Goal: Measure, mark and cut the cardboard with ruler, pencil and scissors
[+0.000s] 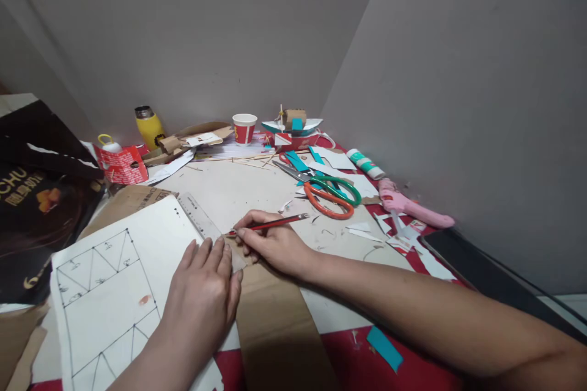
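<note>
**Pencil against the ruler on a crowded craft table**

I see a table point(257, 186) pushed into a corner where two plain grey walls meet. Its surface is pale board over red, littered with paper scraps. Along the back stand a yellow flask point(148, 125), a red-and-white paper cup point(244, 127) and a small cardboard model point(293, 125). Toward the right wall lie two pairs of scissors, one orange-handled point(326, 203) and one green-handled point(338, 187), a glue stick point(365, 164) and a pink glue gun point(415, 208). A dark bag point(32, 208) sits at the far left.

My left hand point(202, 293) lies flat, fingers together and extended, pressing down on a clear ruler point(202, 220) that lies slantwise along the edge of a white sheet point(110, 293) drawn with triangles. It clasps nothing; it only bears down.

My right hand point(275, 247) is closed around a red pencil point(270, 224), pinched between thumb and fingers, the shaft pointing right. The tip, which I cannot quite see, meets a brown cardboard strip point(279, 330) just beside the ruler's near end, between the two hands.
</note>
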{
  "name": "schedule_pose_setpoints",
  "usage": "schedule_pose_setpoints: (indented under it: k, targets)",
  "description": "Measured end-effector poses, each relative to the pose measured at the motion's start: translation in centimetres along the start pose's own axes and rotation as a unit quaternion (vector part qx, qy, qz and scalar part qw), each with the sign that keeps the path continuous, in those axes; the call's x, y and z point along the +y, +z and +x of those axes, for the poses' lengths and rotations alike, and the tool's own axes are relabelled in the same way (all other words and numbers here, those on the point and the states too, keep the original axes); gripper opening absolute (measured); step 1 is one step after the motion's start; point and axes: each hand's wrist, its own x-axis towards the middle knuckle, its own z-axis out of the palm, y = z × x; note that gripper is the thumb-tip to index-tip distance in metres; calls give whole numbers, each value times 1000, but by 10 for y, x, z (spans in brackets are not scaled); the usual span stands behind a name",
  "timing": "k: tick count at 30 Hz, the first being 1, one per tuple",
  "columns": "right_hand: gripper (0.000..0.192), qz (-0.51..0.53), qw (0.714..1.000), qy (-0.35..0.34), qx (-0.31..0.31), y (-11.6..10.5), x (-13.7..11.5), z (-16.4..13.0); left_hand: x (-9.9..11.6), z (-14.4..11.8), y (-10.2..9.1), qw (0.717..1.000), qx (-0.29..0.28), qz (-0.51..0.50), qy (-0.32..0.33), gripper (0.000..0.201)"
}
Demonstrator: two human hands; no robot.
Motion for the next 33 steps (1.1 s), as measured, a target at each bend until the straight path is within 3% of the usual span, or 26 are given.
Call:
schedule_pose_setpoints:
  k: [8,28,33]
  targets:
    - [8,-96,994,-61,0,1,5,1,0,1,-1,1000,12,4,11,42]
    - [9,-177,978,-110,-12,-3,6,5,1,1,-1,1000,3,7,6,44]
    - [9,-153,983,-96,-26,-3,7,4,1,1,-1,1000,9,6,9,44]
